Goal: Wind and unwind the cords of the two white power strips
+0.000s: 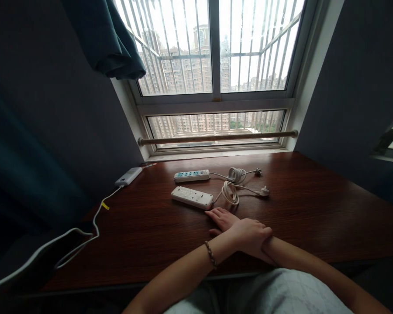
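A: Where is our grip, and what lies by it?

B: Our left hand (250,235) is wrapped around our right forearm (301,255), near the wrist. Our right hand (224,219) lies flat, fingers stretched out and thumb apart, grasping nothing. From it, the face-down power strip (191,197) is at ten o'clock, its near corner just beside our fingertips (216,213); we cannot tell whether they touch. Beyond, at eleven, is the face-up power strip (192,175)

A: How many do we count, near to far?

B: One bracelet (211,255), two power strips, two coiled cords around twelve, a near plug (264,191) at two and a far plug (258,172) at one, one white box (129,176) at ten, one rail (216,139) at twelve and one curtain (118,48) hanging at eleven

A: And what do we see them made of?

B: The bracelet looks braided and brown; our table (314,213) has glossy, red-brown wood grain. Both strips are long, white and plastic-looking, the far one with blue sockets. The cords are wound in loops, the rail is a round bar, and the curtain is gathered blue-green cloth
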`<action>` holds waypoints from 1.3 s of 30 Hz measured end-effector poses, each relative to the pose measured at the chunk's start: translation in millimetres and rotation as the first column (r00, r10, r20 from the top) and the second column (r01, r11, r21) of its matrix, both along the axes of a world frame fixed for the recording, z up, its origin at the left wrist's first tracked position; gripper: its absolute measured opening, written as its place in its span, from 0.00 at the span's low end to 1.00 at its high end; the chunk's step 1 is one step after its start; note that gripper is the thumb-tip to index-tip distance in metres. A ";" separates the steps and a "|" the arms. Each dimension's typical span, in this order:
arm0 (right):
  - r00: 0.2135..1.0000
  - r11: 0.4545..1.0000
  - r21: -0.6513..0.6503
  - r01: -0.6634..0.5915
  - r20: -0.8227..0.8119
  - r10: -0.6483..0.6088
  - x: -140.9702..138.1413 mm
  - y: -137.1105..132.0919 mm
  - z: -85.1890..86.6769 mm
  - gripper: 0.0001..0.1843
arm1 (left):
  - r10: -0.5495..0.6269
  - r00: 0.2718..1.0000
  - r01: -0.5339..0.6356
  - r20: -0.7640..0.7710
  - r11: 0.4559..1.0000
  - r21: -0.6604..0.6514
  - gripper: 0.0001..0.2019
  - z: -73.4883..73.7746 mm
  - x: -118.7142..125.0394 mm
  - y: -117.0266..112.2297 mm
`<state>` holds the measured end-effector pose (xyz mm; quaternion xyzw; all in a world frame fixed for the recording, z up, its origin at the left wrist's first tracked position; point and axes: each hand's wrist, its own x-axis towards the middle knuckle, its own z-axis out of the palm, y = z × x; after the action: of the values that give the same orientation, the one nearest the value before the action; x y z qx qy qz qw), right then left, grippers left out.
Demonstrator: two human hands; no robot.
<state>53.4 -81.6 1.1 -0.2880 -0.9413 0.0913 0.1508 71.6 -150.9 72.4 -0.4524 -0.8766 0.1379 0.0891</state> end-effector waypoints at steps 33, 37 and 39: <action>1.000 1.000 -0.011 0.014 0.024 -0.014 0.3 -4.1 8.6 0.39 | -0.018 0.993 -0.008 0.115 0.975 0.222 0.27 -12.5 4.7 5.1; 1.000 1.000 -0.009 0.015 0.021 -0.015 0.6 -4.6 9.2 0.39 | -0.017 0.994 -0.005 0.105 0.977 0.212 0.27 -12.8 5.4 4.2; 1.000 1.000 -0.007 0.012 0.015 -0.012 0.6 -4.6 8.8 0.39 | -0.028 0.995 0.007 0.101 0.979 0.202 0.28 -14.8 4.9 4.4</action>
<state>54.0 -86.2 9.9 -0.2951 -0.9402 0.0913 0.1433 76.5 -146.5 57.7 -0.4554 -0.8854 0.0241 0.0902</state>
